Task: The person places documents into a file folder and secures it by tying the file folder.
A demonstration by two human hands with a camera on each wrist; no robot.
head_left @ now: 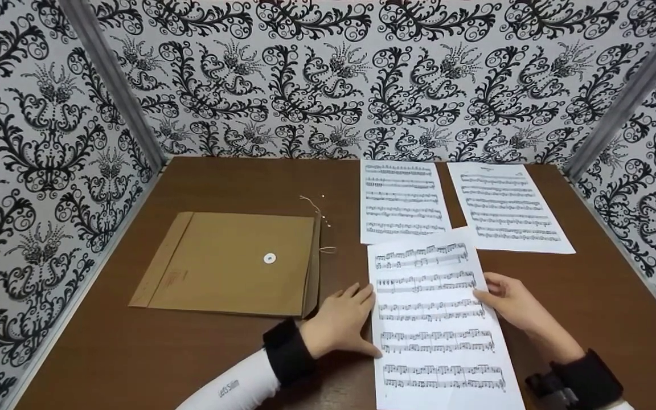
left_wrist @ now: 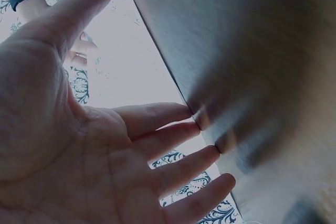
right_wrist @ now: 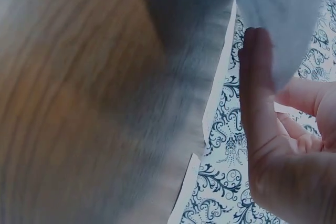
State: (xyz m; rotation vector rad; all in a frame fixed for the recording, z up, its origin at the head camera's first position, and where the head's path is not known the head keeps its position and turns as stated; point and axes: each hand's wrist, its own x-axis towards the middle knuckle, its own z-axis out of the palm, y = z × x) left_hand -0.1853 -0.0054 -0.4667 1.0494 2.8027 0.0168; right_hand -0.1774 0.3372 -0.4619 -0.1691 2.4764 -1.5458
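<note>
A sheet of printed music (head_left: pixel 430 319) lies in front of me, its upper end overlapping another sheet. My right hand (head_left: pixel 513 302) pinches the right edge, thumb on top and fingers beneath; in the right wrist view the sheet (right_wrist: pixel 286 19) passes between thumb and fingers of that hand (right_wrist: pixel 268 150). At the left edge, my left hand (head_left: pixel 342 322) rests with its fingers spread and fairly straight. The left wrist view shows this hand's palm (left_wrist: pixel 79 145) and its fingertips along the paper's edge.
Two more music sheets, one behind (head_left: pixel 399 199) and one at the back right (head_left: pixel 507 208), lie on the brown table (head_left: pixel 94 353). To the left is a brown envelope (head_left: pixel 231 265) with a white button and loose string (head_left: pixel 312 204). Patterned walls (head_left: pixel 328 80) enclose the table.
</note>
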